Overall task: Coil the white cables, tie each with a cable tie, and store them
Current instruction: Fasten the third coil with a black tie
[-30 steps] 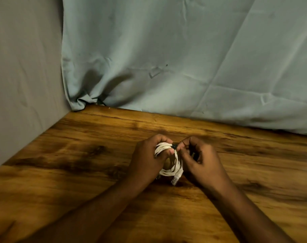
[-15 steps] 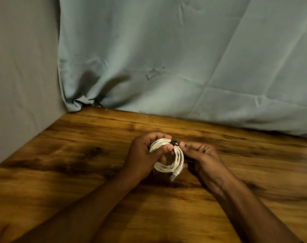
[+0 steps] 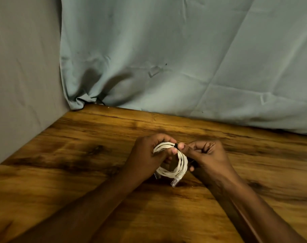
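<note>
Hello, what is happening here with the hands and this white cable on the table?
A person is bundling a white cable above a wooden table. The left hand grips the coil at its top. The right hand pinches a small black cable tie that sits around the strands there. The cable is already coiled, and one clear plug hangs at the bottom. The coil is not yet stored.

Wooden table (image 3: 79,163) in a dim corner.
A creased pale blue cloth (image 3: 184,58) hung behind it; a grey wall (image 3: 23,76) stood left.
</note>
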The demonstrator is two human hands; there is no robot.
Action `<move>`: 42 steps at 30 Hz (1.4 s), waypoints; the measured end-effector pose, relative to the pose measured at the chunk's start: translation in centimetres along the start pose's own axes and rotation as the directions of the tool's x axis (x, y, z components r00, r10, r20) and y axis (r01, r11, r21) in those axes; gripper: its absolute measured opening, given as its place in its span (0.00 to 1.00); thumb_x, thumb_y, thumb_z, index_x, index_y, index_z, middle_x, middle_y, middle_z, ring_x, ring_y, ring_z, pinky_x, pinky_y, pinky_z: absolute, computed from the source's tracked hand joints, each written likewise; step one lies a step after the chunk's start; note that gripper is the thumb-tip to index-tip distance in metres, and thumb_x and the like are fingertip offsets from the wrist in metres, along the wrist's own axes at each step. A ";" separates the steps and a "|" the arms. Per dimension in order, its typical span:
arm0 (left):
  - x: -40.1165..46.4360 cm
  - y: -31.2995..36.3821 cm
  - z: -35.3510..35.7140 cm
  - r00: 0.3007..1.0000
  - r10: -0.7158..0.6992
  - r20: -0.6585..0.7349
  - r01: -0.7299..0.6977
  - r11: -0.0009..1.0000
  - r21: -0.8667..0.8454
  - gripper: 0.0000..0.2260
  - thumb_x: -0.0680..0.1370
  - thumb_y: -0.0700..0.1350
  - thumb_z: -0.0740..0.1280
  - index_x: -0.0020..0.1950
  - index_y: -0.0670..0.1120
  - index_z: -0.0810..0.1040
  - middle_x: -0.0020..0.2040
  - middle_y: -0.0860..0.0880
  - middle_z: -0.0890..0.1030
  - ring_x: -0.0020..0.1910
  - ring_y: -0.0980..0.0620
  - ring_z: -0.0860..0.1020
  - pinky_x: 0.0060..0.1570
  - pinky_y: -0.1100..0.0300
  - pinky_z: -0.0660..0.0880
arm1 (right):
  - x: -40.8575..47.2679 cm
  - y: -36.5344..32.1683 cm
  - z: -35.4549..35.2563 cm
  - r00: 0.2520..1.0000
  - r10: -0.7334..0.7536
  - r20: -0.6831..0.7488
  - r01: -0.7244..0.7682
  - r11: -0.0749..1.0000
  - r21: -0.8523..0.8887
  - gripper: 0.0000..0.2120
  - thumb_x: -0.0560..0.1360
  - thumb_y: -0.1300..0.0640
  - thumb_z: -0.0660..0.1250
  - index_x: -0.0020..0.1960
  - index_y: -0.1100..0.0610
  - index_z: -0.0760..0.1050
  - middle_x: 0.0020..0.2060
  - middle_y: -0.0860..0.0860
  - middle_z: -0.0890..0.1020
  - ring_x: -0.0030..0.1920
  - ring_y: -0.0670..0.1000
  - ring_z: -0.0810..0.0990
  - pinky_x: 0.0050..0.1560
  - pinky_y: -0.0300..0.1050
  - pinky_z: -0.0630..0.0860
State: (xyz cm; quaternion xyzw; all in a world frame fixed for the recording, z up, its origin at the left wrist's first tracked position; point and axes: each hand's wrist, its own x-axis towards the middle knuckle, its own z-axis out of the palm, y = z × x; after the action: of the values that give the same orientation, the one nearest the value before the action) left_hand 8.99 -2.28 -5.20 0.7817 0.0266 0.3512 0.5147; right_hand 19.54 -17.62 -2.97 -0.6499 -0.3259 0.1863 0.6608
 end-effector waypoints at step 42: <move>0.1 1.5 1.2 0.963 0.264 0.051 -0.257 0.843 0.472 0.08 0.74 0.47 0.70 0.52 0.54 0.84 0.38 0.54 0.76 0.36 0.56 0.76 0.32 0.54 0.72 | -0.4 0.0 1.3 0.943 -0.333 0.012 0.235 0.642 -0.730 0.15 0.73 0.47 0.64 0.33 0.56 0.74 0.26 0.51 0.76 0.27 0.48 0.74 0.29 0.53 0.71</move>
State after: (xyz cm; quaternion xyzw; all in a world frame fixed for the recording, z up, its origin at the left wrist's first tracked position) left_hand 9.30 -3.94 -4.15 0.8771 0.0095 0.4068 0.2550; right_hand 18.31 -16.94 -3.10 -0.8076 -0.4290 -0.1038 0.3912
